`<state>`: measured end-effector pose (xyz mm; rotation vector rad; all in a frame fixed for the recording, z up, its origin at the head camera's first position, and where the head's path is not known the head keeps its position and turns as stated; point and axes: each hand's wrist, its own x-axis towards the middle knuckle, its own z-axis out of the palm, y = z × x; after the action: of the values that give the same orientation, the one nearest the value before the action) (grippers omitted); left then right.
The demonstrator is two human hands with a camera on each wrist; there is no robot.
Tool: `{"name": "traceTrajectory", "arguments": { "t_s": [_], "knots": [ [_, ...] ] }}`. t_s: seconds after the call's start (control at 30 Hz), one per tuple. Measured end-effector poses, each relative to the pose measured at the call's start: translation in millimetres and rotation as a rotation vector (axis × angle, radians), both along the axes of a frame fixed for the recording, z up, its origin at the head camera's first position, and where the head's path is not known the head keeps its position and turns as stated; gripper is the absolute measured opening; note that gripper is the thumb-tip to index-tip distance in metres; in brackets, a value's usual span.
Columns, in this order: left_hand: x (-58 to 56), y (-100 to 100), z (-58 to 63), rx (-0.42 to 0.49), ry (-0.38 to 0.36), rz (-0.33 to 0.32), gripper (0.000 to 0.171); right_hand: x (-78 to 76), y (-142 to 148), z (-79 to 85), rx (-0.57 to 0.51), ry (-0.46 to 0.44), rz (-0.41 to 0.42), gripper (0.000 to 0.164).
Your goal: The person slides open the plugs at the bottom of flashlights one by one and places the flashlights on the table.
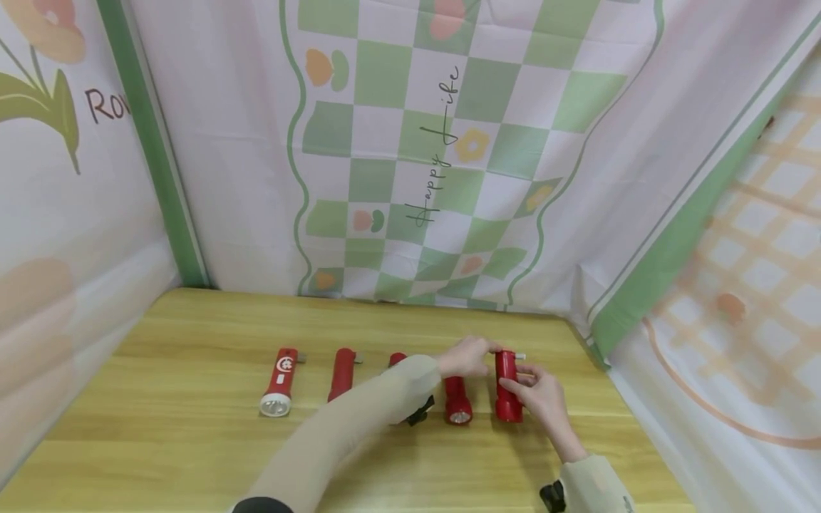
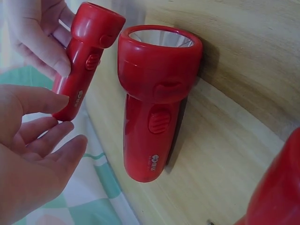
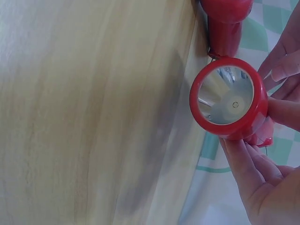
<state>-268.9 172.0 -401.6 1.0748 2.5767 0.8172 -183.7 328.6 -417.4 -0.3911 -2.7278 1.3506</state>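
Observation:
At the table's right side, my right hand (image 1: 541, 395) holds a red flashlight (image 1: 506, 385) between thumb and fingers. A small pale plug (image 1: 520, 356) juts from its tail end. My left hand (image 1: 468, 356) reaches across to that tail; in the left wrist view its loosely extended thumb and fingers (image 2: 47, 140) are at the end of the barrel. Seen from the right wrist, the flashlight's round lens (image 3: 227, 96) faces the camera. Just left of it lies another red flashlight (image 1: 457, 402), partly beneath my left hand in the head view.
Further left lie a red-and-white flashlight (image 1: 279, 385), a red flashlight (image 1: 342, 372) and one (image 1: 397, 358) mostly covered by my left sleeve (image 1: 359, 420). The wooden table (image 1: 160, 427) is bordered by printed curtains (image 1: 244, 214) behind and at both sides.

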Motion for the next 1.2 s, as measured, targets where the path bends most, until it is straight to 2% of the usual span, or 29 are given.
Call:
{"name": "traceTrajectory", "arguments": {
  "t_s": [0.27, 0.43, 0.57, 0.8, 1.0, 1.2],
  "knots": [
    [-1.7, 4, -4.2, -0.052, -0.016, -0.014, 0.056, -0.7, 4, -3.7, 0.015, -0.051, -0.001, 0.054],
    [-0.4, 7, -6.9, -0.046, -0.047, -0.005, 0.057, -2.9, 8, -6.2, 0.011, -0.078, 0.001, 0.053],
    [-0.4, 10, -10.6, -0.037, -0.076, 0.0, 0.058, -3.1, 10, -8.2, 0.005, -0.079, 0.0, 0.053],
    [-0.8, 13, -12.6, -0.055, -0.076, -0.017, 0.06, -4.3, 13, -10.5, 0.009, -0.086, -0.008, 0.05],
    [-1.8, 13, -15.6, -0.055, -0.11, 0.004, 0.059, -6.1, 10, -13.9, -0.022, -0.094, -0.005, 0.05],
    [-1.1, 16, -15.0, -0.064, -0.103, 0.011, 0.057, -5.0, 12, -14.7, -0.025, -0.088, -0.017, 0.051]
  ]
}}
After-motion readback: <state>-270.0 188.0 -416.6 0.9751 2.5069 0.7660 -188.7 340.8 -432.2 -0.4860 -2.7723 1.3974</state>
